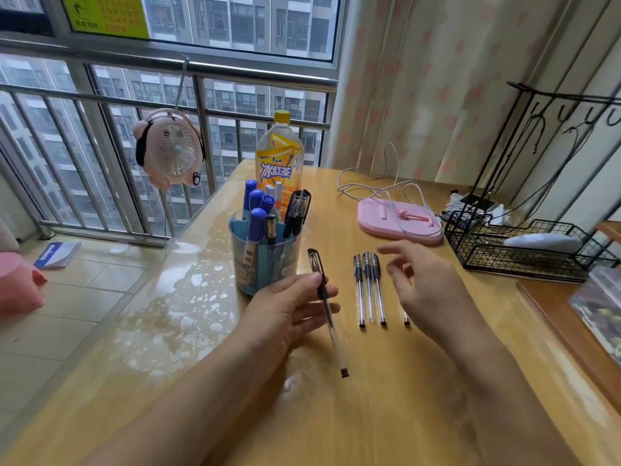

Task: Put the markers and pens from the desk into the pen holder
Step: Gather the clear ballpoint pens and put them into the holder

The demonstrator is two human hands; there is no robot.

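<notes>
Over on the far left a pink fan (pixel 171 148) is hanging from the window railing, and just right of it the blue pen holder (pixel 265 260) is standing on the wooden desk (pixel 188 331), already bristling with blue-capped markers (pixel 257 210) and a couple of black-capped pens (pixel 297 210). An iced-tea bottle (pixel 280 156) is standing right behind it. Now the left hand (pixel 289 314) is sitting just in front of the holder, thumb and fingers pinching a clear pen (pixel 324 297) near its dark grip, cap end tilting up toward the holder and the tail slanting down over the desk. Moving right, three more pens (pixel 368 287) are lying side by side on the desk, caps pointing away. Beside them the right hand (pixel 426 287) is hovering with fingers spread and gripping nothing, and the tip of another pen (pixel 406 319) is peeking out beneath it. Further right, a pink stand (pixel 400 223) with a white cable (pixel 379 186) and a black wire basket (pixel 524 250) are sitting by the curtain.
</notes>
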